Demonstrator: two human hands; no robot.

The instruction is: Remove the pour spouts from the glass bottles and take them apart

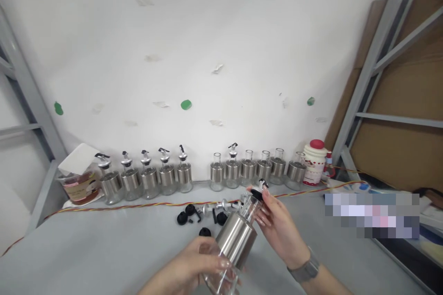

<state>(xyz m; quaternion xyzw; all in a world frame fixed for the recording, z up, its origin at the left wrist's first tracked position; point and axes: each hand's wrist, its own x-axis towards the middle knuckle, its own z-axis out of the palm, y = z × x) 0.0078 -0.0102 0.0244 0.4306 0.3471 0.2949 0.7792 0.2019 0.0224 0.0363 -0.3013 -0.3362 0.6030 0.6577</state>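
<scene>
A glass oil bottle [237, 239] with a brushed steel sleeve is held tilted above the table, its neck leaning up to the right. My left hand [204, 262] is wrapped round its clear glass base. At the mouth, the fingers of my right hand [277, 219] are closed on a pour spout [258, 192] with a black base and silver top. The spout sits at the bottle's neck; how deep it is seated cannot be told. Just beyond the bottle lie loose black caps [182, 217] and silver spout parts [206, 209].
Bottles with spouts [149, 177] line the wall at left. Mostly spoutless bottles [264, 168] stand at right beside a white jar with a red lid [314, 163]. A twisted red-yellow wire [138, 206] crosses the table. A plastic tub [80, 186] stands far left.
</scene>
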